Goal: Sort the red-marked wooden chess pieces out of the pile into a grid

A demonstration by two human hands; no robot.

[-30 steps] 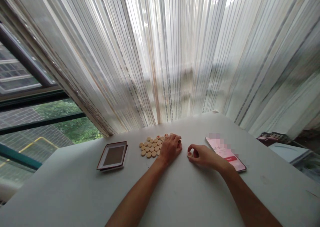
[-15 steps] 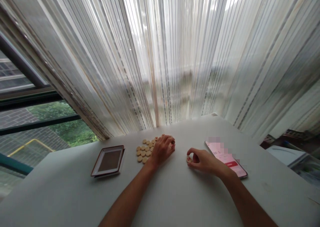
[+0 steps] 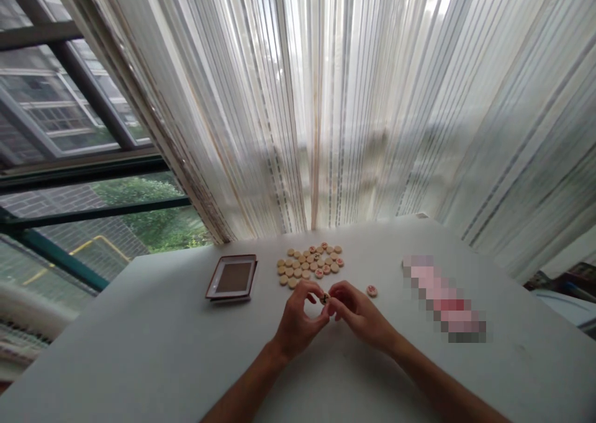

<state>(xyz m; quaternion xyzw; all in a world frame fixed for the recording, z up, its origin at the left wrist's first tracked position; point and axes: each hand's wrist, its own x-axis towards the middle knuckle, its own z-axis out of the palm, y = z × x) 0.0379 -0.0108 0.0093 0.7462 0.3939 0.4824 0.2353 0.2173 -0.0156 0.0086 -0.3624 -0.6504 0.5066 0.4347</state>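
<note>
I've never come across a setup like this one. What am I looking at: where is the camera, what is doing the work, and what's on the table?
There is no machine here: the camera sits on a person's head, looking forward and down at their own two bare hands. The left hand pinches a small round piece with a black mark. The right hand's fingertips meet it there; whether they grip it too is hard to tell.

On the white table, beyond the hands, lies a cluster of similar pieces, mostly plain, some marked red. One red-marked piece lies apart, near the right hand. A shallow rectangular case lies to the left, and a pixelated pinkish object to the right. Behind hangs a sheer striped curtain.
</note>
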